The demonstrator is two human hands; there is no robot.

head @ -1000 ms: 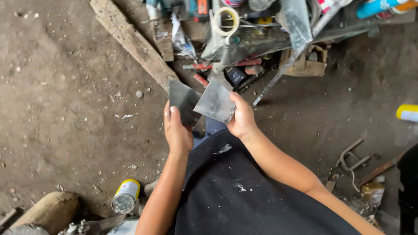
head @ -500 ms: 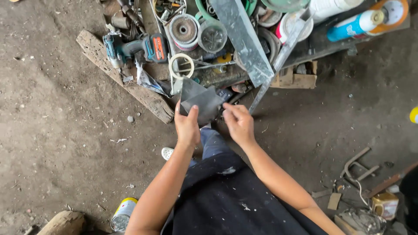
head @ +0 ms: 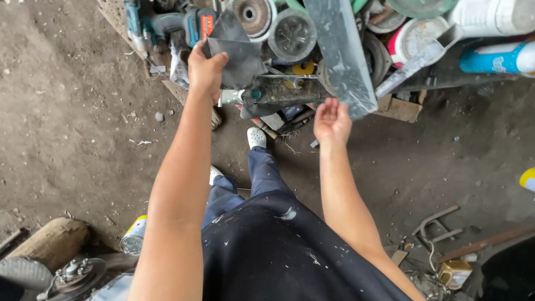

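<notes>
My left hand [head: 205, 68] grips a dark grey flat metal plate [head: 239, 53] and holds it out over a cluttered low bench. My right hand [head: 332, 120] is open, fingers spread, just under the lower end of a long grey metal bar [head: 341, 53] that slants across the bench. It touches nothing that I can see. Grinding discs [head: 253, 15] and a teal power tool [head: 161, 25] lie right behind the plate.
The bench holds a white and blue tube [head: 496, 58], cans and metal scrap. A yellow-rimmed can [head: 134, 235] and a wheel hub [head: 72, 276] sit at lower left on the dirt floor. Bent metal pieces [head: 437, 226] lie at lower right.
Both hands held the metal plate near my body earlier. Now my left hand alone has carried it forward over the bench, and my right hand has let go and opened.
</notes>
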